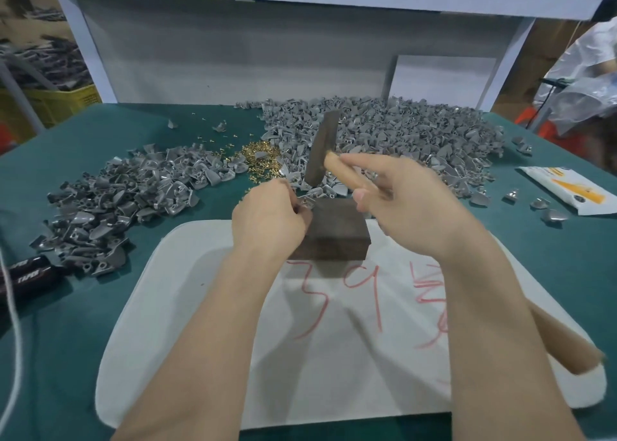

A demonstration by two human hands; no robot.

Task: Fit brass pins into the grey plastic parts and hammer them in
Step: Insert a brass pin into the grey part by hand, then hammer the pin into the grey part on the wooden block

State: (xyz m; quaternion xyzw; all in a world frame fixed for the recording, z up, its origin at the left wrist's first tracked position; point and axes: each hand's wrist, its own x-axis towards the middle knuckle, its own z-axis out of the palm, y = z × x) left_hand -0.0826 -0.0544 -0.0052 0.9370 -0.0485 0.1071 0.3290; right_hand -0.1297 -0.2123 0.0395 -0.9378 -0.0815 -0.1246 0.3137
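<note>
My left hand (pixel 272 215) pinches a small grey plastic part (pixel 305 202) at the back left corner of a dark block (pixel 334 232). My right hand (pixel 404 203) grips the wooden handle of a hammer (pixel 322 148), whose dark metal head is raised above the block and blurred. A heap of brass pins (pixel 260 160) lies just behind my left hand. Whether a pin sits in the held part is hidden by my fingers.
Big piles of grey parts lie at the back right (pixel 400 137) and on the left (pixel 117 203) of the green table (pixel 551 273). The block stands on a white cloth (pixel 207 307) with red writing. A white packet (pixel 574 190) lies far right, a black object (pixel 26 273) far left.
</note>
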